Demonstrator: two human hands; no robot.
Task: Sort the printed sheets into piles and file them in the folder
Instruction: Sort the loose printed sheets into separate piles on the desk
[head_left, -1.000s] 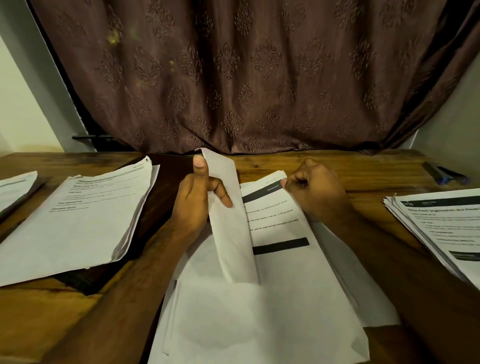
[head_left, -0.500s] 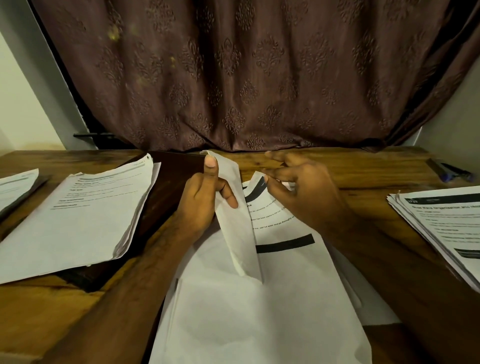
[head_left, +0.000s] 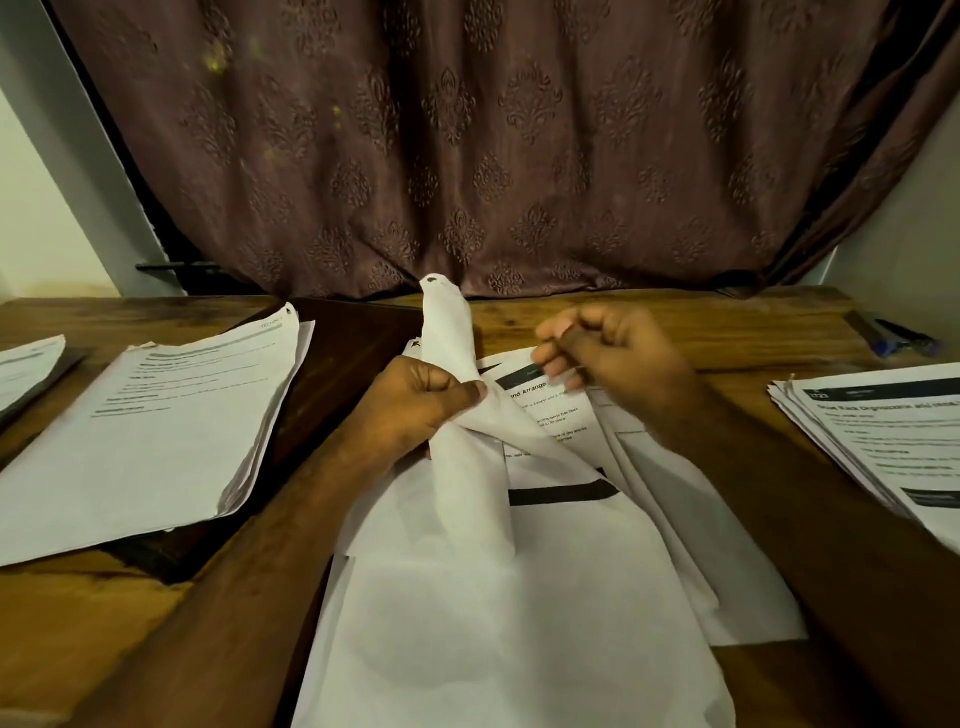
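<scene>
A loose stack of white sheets (head_left: 519, 634) lies in front of me on the wooden table (head_left: 727, 332). My left hand (head_left: 415, 410) grips the top sheets, curled back into an upright roll (head_left: 449, 332) with a punched hole at its tip. This uncovers a printed sheet (head_left: 561, 431) with black bars. My right hand (head_left: 613, 358) has its fingers curled, and their tips pinch that sheet's top edge by the black header. A sorted pile (head_left: 156, 431) rests on a dark folder (head_left: 343, 369) at the left.
Another printed pile (head_left: 883, 447) lies at the right edge, and part of a further pile (head_left: 26, 369) shows at the far left. A blue pen (head_left: 901, 340) lies at the back right. A brown curtain (head_left: 467, 145) hangs behind the table.
My left hand has turned and closed tighter round the rolled-back sheets, lifting them higher. My right hand's fingers have curled in onto the top edge of the printed sheet.
</scene>
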